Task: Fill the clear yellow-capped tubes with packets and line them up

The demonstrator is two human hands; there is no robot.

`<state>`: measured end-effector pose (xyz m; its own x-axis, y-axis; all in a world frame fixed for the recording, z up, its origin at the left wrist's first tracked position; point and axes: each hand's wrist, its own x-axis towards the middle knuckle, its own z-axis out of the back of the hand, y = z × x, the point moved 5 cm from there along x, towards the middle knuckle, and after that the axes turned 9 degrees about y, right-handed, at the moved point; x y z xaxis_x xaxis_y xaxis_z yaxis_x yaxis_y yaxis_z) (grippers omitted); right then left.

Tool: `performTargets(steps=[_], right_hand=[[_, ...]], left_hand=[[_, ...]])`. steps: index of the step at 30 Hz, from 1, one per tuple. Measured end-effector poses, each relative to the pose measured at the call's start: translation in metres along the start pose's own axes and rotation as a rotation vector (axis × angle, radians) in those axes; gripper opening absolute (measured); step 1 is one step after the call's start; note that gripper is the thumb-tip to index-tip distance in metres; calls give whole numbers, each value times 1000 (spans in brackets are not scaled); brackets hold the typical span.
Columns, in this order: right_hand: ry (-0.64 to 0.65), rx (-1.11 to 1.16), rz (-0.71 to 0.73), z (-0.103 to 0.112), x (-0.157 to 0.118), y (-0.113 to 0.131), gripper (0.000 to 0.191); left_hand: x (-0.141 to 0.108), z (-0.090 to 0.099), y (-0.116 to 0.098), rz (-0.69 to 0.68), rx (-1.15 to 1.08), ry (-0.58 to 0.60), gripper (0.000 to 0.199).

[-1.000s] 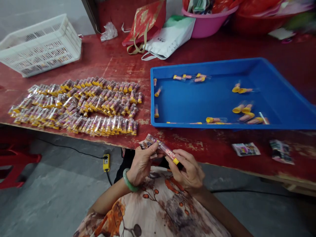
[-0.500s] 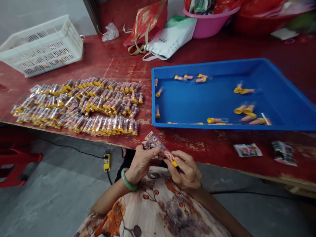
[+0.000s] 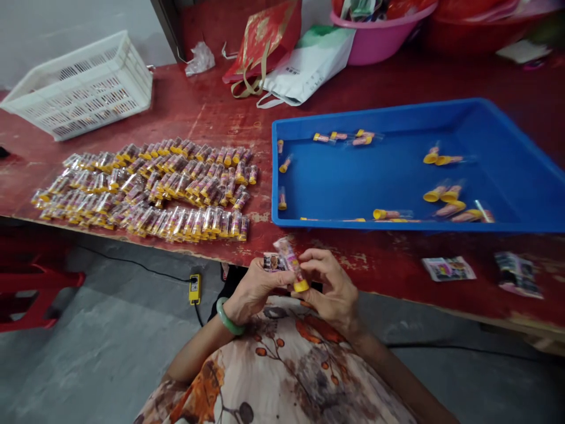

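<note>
Close to my body, a clear plastic tube with a yellow cap (image 3: 291, 265) slants up and away, pink and purple print showing through its wall. My left hand (image 3: 256, 288), with a green bangle on the wrist, pinches it from the left between thumb and fingers. Small dark printed sachets or labels (image 3: 273, 262) stick out from the same grip. On the tube's right side, my right hand (image 3: 333, 291) has curled fingers at its wall and the thumb by the cap. Rows of similar filled tubes (image 3: 176, 182) lie on the red table (image 3: 229, 126) to the left.
A blue tray (image 3: 353, 176) at the right holds several yellow-capped tubes. Two printed packets (image 3: 449, 268) lie before it. At the back are a white basket (image 3: 88, 88), a red bag (image 3: 269, 41), a white bag (image 3: 309, 68) and a pink basin (image 3: 375, 44).
The tube has turned more upright, its printed face now toward me. My right fingers have loosened and shifted up along it, while my left hand keeps its pinch.
</note>
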<state>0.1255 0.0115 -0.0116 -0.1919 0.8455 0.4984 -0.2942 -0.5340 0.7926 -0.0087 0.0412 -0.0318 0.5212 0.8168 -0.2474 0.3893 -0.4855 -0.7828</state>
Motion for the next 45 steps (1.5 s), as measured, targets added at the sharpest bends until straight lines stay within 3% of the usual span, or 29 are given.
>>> performTargets(steps=[3, 7, 12, 15, 22, 26, 34, 40, 45], right_hand=[[2, 132, -126, 3, 7, -4, 37], [32, 159, -132, 5, 15, 2, 63], [160, -47, -19, 1, 16, 12, 55], [193, -106, 36, -1, 13, 16, 53], [183, -82, -19, -1, 14, 19, 66], [166, -169, 25, -7, 18, 22, 63], [212, -179, 20, -11, 19, 29, 64], [68, -204, 89, -11, 12, 41, 43], [-33, -257, 204, -18, 6, 50, 48]], left_hand=[[-4, -4, 0, 57, 65, 77, 28], [-9, -11, 1, 120, 103, 163, 30], [-11, -12, 7, 193, 171, 218, 29], [-12, -9, 9, 194, 165, 204, 29], [-13, 1, 3, 134, 30, 103, 35], [-16, 8, 3, 108, -34, 58, 38], [-22, 13, 2, 77, -115, 85, 31], [-28, 11, -2, 75, -156, 126, 26], [-32, 10, -4, 17, -168, 105, 32]])
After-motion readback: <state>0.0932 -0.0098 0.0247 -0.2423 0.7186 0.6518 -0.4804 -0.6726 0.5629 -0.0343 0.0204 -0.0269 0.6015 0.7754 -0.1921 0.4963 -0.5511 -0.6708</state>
